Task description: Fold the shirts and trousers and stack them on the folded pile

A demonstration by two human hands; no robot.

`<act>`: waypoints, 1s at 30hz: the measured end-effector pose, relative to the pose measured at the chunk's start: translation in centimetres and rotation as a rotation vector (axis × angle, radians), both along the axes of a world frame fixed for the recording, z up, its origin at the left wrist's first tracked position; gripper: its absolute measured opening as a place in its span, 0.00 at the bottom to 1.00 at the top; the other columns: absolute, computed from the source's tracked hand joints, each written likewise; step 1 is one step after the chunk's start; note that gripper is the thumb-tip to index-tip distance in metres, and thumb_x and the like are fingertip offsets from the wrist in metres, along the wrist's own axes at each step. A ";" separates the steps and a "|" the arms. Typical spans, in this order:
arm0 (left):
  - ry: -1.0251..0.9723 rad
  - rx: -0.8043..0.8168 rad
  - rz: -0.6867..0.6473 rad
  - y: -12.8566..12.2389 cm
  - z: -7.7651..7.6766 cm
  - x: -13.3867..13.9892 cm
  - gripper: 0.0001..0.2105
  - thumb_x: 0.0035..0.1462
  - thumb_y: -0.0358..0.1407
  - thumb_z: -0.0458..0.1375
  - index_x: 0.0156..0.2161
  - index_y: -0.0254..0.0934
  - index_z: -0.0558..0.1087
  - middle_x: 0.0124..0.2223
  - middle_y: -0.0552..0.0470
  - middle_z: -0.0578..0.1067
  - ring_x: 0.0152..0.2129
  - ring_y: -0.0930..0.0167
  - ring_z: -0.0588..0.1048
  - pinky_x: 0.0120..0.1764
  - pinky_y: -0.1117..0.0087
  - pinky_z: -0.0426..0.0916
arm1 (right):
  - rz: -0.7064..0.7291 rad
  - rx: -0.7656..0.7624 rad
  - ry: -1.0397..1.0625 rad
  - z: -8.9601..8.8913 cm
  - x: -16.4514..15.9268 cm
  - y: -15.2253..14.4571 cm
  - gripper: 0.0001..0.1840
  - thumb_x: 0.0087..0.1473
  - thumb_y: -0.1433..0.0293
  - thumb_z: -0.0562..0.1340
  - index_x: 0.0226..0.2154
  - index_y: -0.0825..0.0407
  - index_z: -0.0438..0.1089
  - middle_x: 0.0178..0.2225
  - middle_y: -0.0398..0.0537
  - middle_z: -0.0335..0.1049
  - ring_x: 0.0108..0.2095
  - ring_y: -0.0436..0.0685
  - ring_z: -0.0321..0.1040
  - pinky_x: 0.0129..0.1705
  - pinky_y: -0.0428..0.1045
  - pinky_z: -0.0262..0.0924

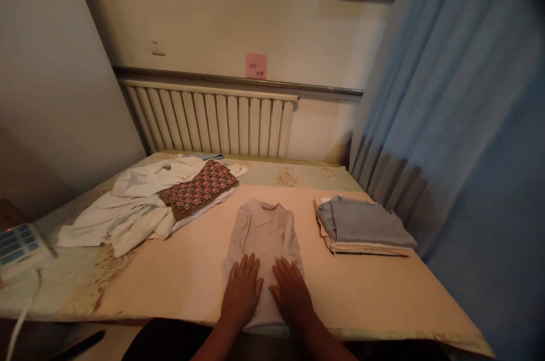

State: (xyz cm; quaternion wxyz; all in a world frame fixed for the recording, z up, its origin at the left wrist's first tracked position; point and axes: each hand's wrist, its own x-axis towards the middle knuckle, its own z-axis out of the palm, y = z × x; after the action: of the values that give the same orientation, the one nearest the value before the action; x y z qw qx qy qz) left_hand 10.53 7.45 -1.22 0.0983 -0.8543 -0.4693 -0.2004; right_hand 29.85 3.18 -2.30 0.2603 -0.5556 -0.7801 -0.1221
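A pale collared shirt (266,236) lies front up on the peach cloth, its collar pointing away from me and its sides folded in to a narrow shape. My left hand (243,290) rests flat on its lower left part, fingers stretched out. On the lower right part lies my right hand (292,290), also flat with the fingers extended. Both palms press down side by side, a small gap between the thumbs. Part of the shirt's lower half is hidden beneath them.
A stack of folded clothes (366,225), grey on top, sits to the right. White crumpled garments (145,193) and a red patterned cloth (204,188) lie at the left. A power strip (21,250) is at the left edge. A blue curtain (460,122) hangs right; a radiator (221,122) stands behind.
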 end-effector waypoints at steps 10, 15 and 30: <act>0.014 0.004 0.002 -0.1 0.1 0.0 0.23 0.63 0.39 0.47 0.62 0.38 0.62 0.63 0.46 0.63 0.61 0.60 0.60 0.59 0.52 0.56 | 0.001 -0.030 0.013 0.1 0.0 0.0 0.22 0.59 0.65 0.57 0.55 0.53 0.64 0.59 0.53 0.63 0.62 0.60 0.54 0.63 0.61 0.49; 0.011 -0.007 0.004 -0.2 0.5 0.0 0.23 0.63 0.40 0.47 0.62 0.38 0.61 0.63 0.46 0.64 0.60 0.60 0.61 0.59 0.52 0.56 | -0.011 -0.008 0.017 -0.1 0.0 0.5 0.20 0.59 0.66 0.57 0.53 0.53 0.66 0.57 0.54 0.65 0.61 0.61 0.56 0.62 0.62 0.51; -0.001 0.025 -0.009 0.0 0.0 -0.1 0.23 0.63 0.39 0.47 0.61 0.38 0.62 0.63 0.45 0.64 0.60 0.60 0.61 0.60 0.52 0.55 | 0.071 -0.124 -0.030 1.0 -1.2 0.1 0.26 0.57 0.64 0.59 0.57 0.55 0.62 0.61 0.55 0.59 0.64 0.63 0.49 0.65 0.62 0.44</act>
State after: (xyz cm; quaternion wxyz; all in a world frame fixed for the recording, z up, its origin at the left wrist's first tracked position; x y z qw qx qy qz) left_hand 10.46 7.41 -1.22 0.1080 -0.8550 -0.4631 -0.2071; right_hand 28.63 3.30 -1.28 0.2178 -0.5410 -0.8091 -0.0725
